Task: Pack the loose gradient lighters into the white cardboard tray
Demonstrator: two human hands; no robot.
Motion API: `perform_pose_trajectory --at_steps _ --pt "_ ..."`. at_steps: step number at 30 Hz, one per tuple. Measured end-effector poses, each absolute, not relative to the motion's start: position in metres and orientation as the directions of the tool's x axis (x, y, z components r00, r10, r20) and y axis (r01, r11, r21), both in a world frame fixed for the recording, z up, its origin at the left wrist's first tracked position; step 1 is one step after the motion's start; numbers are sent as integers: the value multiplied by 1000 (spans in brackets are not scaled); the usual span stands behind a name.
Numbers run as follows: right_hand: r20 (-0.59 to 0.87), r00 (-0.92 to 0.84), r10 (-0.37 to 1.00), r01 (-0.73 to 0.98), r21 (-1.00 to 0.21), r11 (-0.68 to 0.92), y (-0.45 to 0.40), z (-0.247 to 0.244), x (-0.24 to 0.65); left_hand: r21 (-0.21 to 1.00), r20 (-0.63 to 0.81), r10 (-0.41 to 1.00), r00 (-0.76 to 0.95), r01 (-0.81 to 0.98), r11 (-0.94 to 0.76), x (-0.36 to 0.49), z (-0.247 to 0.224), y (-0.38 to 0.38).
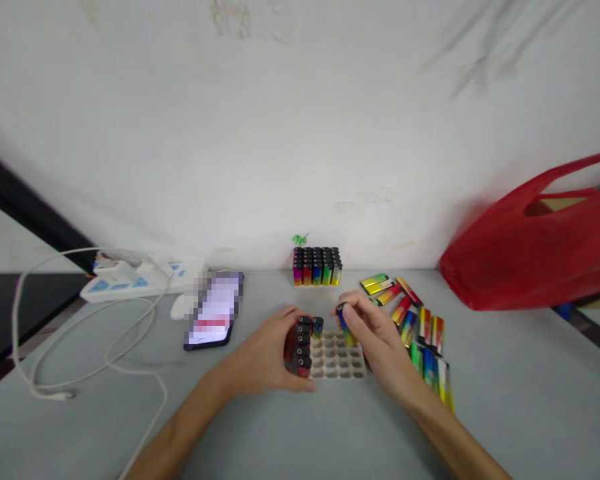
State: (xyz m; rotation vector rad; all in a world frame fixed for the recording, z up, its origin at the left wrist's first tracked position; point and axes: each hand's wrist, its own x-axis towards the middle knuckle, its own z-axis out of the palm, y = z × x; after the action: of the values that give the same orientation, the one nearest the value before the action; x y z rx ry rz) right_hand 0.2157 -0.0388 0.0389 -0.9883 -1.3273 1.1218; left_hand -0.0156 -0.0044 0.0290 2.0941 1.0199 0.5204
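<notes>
A pale tray with rows of round-edged holes (pixel 337 375) rests on the table before me. Several black-topped lighters (pixel 304 350) stand upright along its left column, and one blue lighter (pixel 317 327) stands in the second column at the back. My left hand (pixel 265 350) grips the tray's left side, thumb at the front corner and fingers at the back. Between the thumb and fingers of my right hand (pixel 375 327) is a blue-and-yellow lighter (pixel 347 325), tilted above the back right holes. Whether its lower end touches the tray I cannot tell.
Loose lighters (pixel 425 363) lie scattered to the right. A filled block of lighters (pixel 317 268) stands by the wall. A phone (pixel 214 313), a power strip (pixel 140 280) and a white cable (pixel 107 353) are on the left, a red bag (pixel 525 247) on the right.
</notes>
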Motion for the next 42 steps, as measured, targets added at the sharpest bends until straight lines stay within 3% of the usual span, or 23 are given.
perform_pose_trajectory --at_steps 3,13,25,29,32,36,39,42 --pt "304 -136 943 82 -945 316 -41 38 218 755 40 802 597 507 -415 -16 28 -4" --pt "380 -300 875 278 -842 461 -39 36 223 755 40 789 613 498 -426 -17 25 -3" --pt "306 -347 886 325 -848 420 -39 39 225 792 82 781 619 436 -428 -18 23 -2" --pt "336 -202 920 410 -824 391 -38 34 225 804 73 783 618 428 -413 -18 22 -2" --pt "417 -1 909 619 -713 328 -29 24 231 809 55 791 610 437 -393 -19 22 -2" --pt "458 91 884 907 -405 117 -16 8 247 807 45 796 604 448 -385 -20 22 -1" --pt "415 142 899 971 -234 -45 -11 -2 255 810 50 794 606 440 -387 -20 21 -1" --pt "372 154 915 979 -182 -91 -9 -8 258 813 43 792 609 439 -382 -20 21 -1"
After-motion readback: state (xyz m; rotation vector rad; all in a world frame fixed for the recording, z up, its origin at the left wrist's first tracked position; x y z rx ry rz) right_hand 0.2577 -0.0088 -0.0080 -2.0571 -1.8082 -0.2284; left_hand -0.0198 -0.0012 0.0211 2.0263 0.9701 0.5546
